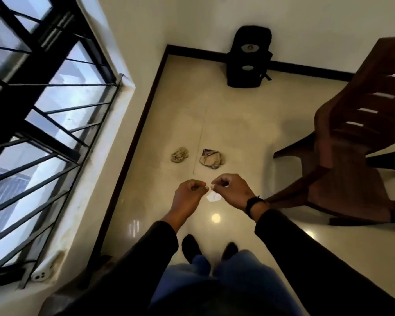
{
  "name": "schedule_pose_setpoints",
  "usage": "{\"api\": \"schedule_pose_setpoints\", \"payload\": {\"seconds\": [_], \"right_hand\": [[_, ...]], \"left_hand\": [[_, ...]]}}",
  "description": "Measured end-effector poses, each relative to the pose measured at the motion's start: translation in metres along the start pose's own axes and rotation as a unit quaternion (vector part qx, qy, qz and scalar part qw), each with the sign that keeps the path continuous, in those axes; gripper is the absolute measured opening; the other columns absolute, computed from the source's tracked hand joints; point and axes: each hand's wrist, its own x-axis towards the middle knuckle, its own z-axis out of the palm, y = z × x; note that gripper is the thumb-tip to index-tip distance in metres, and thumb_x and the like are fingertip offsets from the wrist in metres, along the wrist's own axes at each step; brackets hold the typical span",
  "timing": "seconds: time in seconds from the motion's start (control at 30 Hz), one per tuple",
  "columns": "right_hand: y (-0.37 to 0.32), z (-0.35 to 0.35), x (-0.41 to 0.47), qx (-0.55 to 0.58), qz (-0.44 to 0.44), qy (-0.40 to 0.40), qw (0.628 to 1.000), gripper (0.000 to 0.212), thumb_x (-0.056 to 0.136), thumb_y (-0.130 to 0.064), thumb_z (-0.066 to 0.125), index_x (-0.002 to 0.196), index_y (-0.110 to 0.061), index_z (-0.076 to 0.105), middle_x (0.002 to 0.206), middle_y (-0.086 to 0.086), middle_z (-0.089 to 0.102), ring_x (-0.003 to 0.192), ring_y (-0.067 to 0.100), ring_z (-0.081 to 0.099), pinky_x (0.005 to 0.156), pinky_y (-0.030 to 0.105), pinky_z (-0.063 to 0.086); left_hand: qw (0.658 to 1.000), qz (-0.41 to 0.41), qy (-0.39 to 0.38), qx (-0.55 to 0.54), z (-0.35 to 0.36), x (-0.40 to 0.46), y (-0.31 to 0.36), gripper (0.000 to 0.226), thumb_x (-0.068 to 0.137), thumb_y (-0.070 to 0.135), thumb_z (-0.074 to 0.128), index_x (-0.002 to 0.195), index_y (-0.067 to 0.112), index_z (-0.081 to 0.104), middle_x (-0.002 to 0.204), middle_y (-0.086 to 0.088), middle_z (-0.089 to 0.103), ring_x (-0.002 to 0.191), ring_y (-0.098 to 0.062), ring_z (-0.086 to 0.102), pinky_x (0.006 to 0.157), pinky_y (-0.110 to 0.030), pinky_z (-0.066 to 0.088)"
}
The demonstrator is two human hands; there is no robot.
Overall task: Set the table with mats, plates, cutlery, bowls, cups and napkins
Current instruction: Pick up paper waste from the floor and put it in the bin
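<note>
Pinching white scrap [213, 197] (small) — both hands.

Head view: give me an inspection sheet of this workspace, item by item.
Surface: glossy beige tile floor; no table in view.
Job's things: small white scrap below the hands, possibly paper; whether it is held or lying on the floor cannot be told. No mats, plates, cutlery, bowls or cups seen.
Clutter: two crumpled wads on the floor.
Grippers: left hand and right hand with curled fingers, fingertips close together; a pinch cannot be confirmed.
Cables: nothing seen.
Surroundings: barred window, white phone on the sill, black backpack against the wall, brown chair.
</note>
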Motion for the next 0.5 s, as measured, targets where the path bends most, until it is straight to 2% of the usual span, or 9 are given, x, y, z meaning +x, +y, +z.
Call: {"api": "schedule_pose_setpoints", "payload": {"seconds": [0.13, 0.2, 0.3, 0.4, 0.5], "right_hand": [[0.012, -0.029, 0.051, 0.007, 0.047, 0.061, 0.997, 0.019, 0.092, -0.010, 0.060, 0.105, -0.017, 0.070, 0.106, 0.001, 0.068, 0.100, 0.017, 0.062, 0.085, 0.022, 0.045], [0.023, -0.041, 0.081, 0.003, 0.078, 0.058, 0.995, 0.023, 0.092, -0.008, 0.057, 0.109, -0.016, 0.069, 0.108, 0.002, 0.067, 0.103, 0.019, 0.062, 0.088, 0.024, 0.046], [0.036, -0.051, 0.130, -0.004, 0.099, 0.028, 0.995, 0.023, 0.090, -0.010, 0.060, 0.111, -0.016, 0.069, 0.108, 0.005, 0.067, 0.103, 0.021, 0.062, 0.085, 0.024, 0.046], [0.047, -0.054, 0.180, -0.015, 0.123, -0.023, 0.992, 0.024, 0.090, -0.012, 0.064, 0.113, -0.016, 0.067, 0.099, 0.000, 0.063, 0.102, 0.021, 0.062, 0.081, 0.022, 0.041], [0.068, -0.049, 0.227, -0.034, 0.150, -0.066, 0.986, 0.026, 0.087, -0.015, 0.069, 0.113, -0.016, 0.065, 0.103, -0.001, 0.059, 0.102, 0.020, 0.060, 0.083, 0.024, 0.043]], "left_hand": [[1.000, -0.017, -0.009, 0.020, 0.014, 0.041, 0.020, 0.017, 0.092, 0.025, 0.069, 0.107, 0.020, 0.074, 0.097, 0.007, 0.071, 0.088, -0.007, 0.063, 0.077, -0.024, 0.048], [0.999, -0.034, 0.001, 0.024, 0.021, 0.064, 0.025, 0.018, 0.092, 0.025, 0.070, 0.108, 0.019, 0.074, 0.097, 0.006, 0.071, 0.090, -0.008, 0.064, 0.078, -0.025, 0.049], [0.998, -0.042, 0.020, 0.030, 0.028, 0.093, 0.032, 0.016, 0.091, 0.027, 0.070, 0.106, 0.022, 0.074, 0.096, 0.008, 0.071, 0.092, -0.010, 0.065, 0.082, -0.028, 0.053], [0.996, -0.069, 0.039, 0.031, 0.038, 0.123, 0.030, 0.014, 0.092, 0.026, 0.069, 0.105, 0.023, 0.075, 0.097, 0.009, 0.071, 0.093, -0.010, 0.066, 0.084, -0.030, 0.053], [0.993, -0.112, 0.025, 0.038, 0.054, 0.157, 0.015, 0.013, 0.093, 0.024, 0.069, 0.104, 0.023, 0.076, 0.093, 0.012, 0.070, 0.089, -0.007, 0.065, 0.080, -0.024, 0.052]]}}
